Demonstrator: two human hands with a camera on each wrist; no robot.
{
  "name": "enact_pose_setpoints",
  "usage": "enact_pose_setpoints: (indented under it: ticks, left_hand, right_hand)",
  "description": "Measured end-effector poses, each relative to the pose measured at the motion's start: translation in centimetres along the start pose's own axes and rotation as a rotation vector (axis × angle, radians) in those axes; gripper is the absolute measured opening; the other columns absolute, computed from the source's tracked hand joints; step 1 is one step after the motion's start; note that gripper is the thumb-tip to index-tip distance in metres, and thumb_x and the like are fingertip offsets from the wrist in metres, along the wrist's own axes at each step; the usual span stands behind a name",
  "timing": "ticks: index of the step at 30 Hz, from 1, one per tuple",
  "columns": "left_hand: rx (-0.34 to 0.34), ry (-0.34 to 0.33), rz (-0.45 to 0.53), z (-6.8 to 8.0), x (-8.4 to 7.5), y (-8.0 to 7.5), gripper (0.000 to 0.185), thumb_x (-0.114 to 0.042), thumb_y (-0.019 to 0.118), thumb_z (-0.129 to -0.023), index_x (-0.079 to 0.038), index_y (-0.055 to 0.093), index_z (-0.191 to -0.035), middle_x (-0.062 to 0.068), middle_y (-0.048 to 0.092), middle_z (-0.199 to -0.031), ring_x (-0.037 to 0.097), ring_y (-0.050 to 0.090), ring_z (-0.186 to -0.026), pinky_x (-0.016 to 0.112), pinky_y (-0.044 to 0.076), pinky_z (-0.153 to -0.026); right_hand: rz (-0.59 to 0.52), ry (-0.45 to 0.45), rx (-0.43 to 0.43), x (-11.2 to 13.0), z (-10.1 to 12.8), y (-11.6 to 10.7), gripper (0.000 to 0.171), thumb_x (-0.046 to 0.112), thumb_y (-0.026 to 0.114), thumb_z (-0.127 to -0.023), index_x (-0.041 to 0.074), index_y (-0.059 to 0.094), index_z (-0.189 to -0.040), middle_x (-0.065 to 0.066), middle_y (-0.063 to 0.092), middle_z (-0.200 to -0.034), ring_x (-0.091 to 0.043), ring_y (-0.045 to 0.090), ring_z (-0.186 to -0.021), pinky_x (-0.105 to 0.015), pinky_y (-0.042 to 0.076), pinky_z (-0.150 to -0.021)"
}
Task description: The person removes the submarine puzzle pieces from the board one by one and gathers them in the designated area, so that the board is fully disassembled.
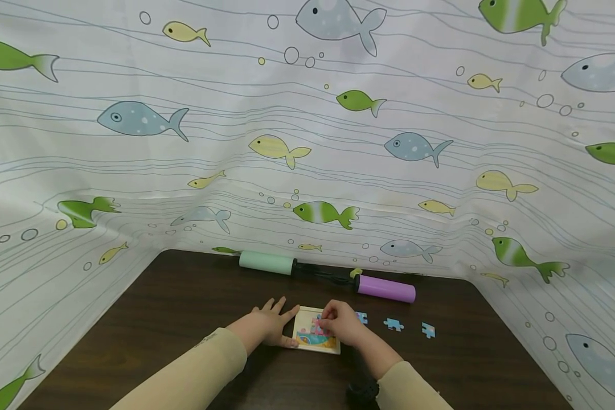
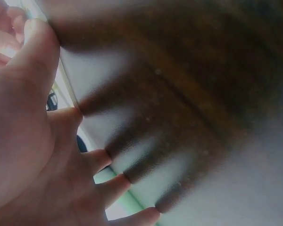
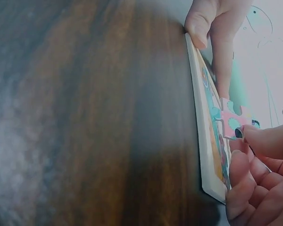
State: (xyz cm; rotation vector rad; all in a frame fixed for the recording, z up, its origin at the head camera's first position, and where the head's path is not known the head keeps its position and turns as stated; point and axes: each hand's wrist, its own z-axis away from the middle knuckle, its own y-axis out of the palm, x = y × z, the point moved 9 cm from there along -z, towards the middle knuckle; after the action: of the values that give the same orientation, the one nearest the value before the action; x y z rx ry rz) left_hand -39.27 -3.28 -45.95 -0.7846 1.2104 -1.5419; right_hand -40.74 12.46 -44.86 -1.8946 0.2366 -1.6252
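Left hand (image 1: 273,324) flat, fingers spread, steadying the tray (image 1: 307,343); right hand (image 1: 340,323) pinching a piece (image 3: 233,123). Best to lower it level, tabs aligned, then press lightly.

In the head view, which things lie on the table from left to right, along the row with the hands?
Left hand → puzzle board → right hand → three loose pieces: first, second, third.

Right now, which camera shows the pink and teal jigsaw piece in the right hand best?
The right wrist view: the pink and teal jigsaw piece is pinched close up over the puzzle board. In the head view the right hand mostly covers it. The left wrist view doesn't show it.
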Motion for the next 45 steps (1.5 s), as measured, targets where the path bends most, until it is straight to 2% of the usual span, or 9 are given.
enact_pose_setpoints:
  ticks: [6,12,15,19,23,29,34,38,45]
  left_hand:
    - [-0.007,0.001,-0.011,0.1,0.0,-0.2,0.089,-0.069,0.059,-0.084,-0.029,0.029,-0.157,0.011,0.023,-0.160,0.037,0.023,-0.145,0.060,0.027,-0.108]
    - [-0.004,-0.002,-0.015,0.0,-0.1,-0.2,0.089,-0.071,0.057,-0.083,-0.030,0.027,-0.157,0.009,0.022,-0.161,0.036,0.022,-0.145,0.059,0.027,-0.109]
    - [-0.007,-0.002,-0.017,-0.1,-0.1,-0.1,0.090,-0.071,0.057,-0.083,-0.031,0.026,-0.158,0.009,0.021,-0.161,0.035,0.021,-0.146,0.059,0.026,-0.109]
    - [-0.011,0.001,-0.012,-0.2,-0.2,-0.1,0.089,-0.070,0.057,-0.083,-0.031,0.026,-0.157,0.009,0.021,-0.161,0.035,0.021,-0.146,0.059,0.025,-0.110]
    - [-0.013,-0.002,-0.010,-0.2,-0.1,-0.1,0.089,-0.070,0.058,-0.083,-0.031,0.027,-0.157,0.009,0.021,-0.161,0.036,0.021,-0.146,0.060,0.025,-0.109]
    - [-0.017,-0.009,-0.025,-0.3,0.2,0.0,0.090,-0.071,0.058,-0.083,-0.031,0.026,-0.157,0.009,0.022,-0.161,0.036,0.022,-0.146,0.060,0.027,-0.109]
    - [-0.021,-0.002,-0.024,-0.3,0.1,0.1,0.090,-0.070,0.059,-0.083,-0.030,0.027,-0.157,0.010,0.023,-0.160,0.037,0.023,-0.145,0.060,0.027,-0.108]
    - [-0.016,-0.005,-0.028,-0.3,0.2,0.1,0.090,-0.071,0.058,-0.083,-0.030,0.027,-0.157,0.010,0.022,-0.160,0.037,0.023,-0.145,0.060,0.027,-0.108]
    - [-0.017,0.004,-0.016,0.0,0.0,0.0,0.089,-0.069,0.059,-0.084,-0.028,0.028,-0.157,0.011,0.023,-0.160,0.038,0.023,-0.145,0.061,0.027,-0.108]
  right_hand:
    - [-0.058,0.003,0.000,0.2,0.3,-0.2,0.010,0.003,0.069,-0.092,0.001,0.060,-0.088,-0.004,0.055,-0.071,-0.015,0.054,-0.061,-0.027,0.048,-0.054]
    - [-0.185,0.063,0.003,-0.2,0.5,-0.7,0.013,0.008,0.070,-0.093,-0.001,0.061,-0.094,-0.006,0.060,-0.075,-0.015,0.055,-0.059,-0.026,0.046,-0.051]
    - [-0.201,0.085,-0.002,-0.7,0.8,-1.3,0.015,0.013,0.070,-0.094,0.000,0.061,-0.096,-0.006,0.062,-0.078,-0.015,0.054,-0.059,-0.027,0.046,-0.052]
    - [-0.166,0.092,-0.012,-1.6,1.6,-2.7,0.017,0.017,0.070,-0.095,0.002,0.061,-0.095,-0.006,0.061,-0.075,-0.016,0.051,-0.056,-0.028,0.044,-0.049]
    - [-0.160,0.094,-0.029,-2.8,2.7,-4.7,0.015,0.015,0.069,-0.095,0.001,0.061,-0.094,-0.008,0.060,-0.071,-0.016,0.050,-0.053,-0.028,0.041,-0.046]
    - [-0.099,0.119,-0.068,-4.5,4.6,-8.8,0.015,0.012,0.071,-0.093,0.000,0.063,-0.092,-0.006,0.061,-0.073,-0.015,0.052,-0.055,-0.028,0.041,-0.049]
    - [-0.033,0.173,-0.033,-6.1,6.7,-11.6,0.012,0.009,0.070,-0.092,-0.001,0.064,-0.091,-0.004,0.058,-0.072,-0.016,0.050,-0.056,-0.028,0.040,-0.049]
    - [0.039,0.190,0.010,-6.9,8.1,-12.9,0.010,0.006,0.069,-0.091,-0.001,0.063,-0.087,-0.004,0.057,-0.072,-0.016,0.049,-0.056,-0.029,0.040,-0.050]
    - [0.096,0.189,0.004,-8.1,9.1,-13.6,0.010,0.004,0.068,-0.090,0.000,0.062,-0.083,-0.002,0.057,-0.071,-0.017,0.051,-0.055,-0.031,0.041,-0.049]
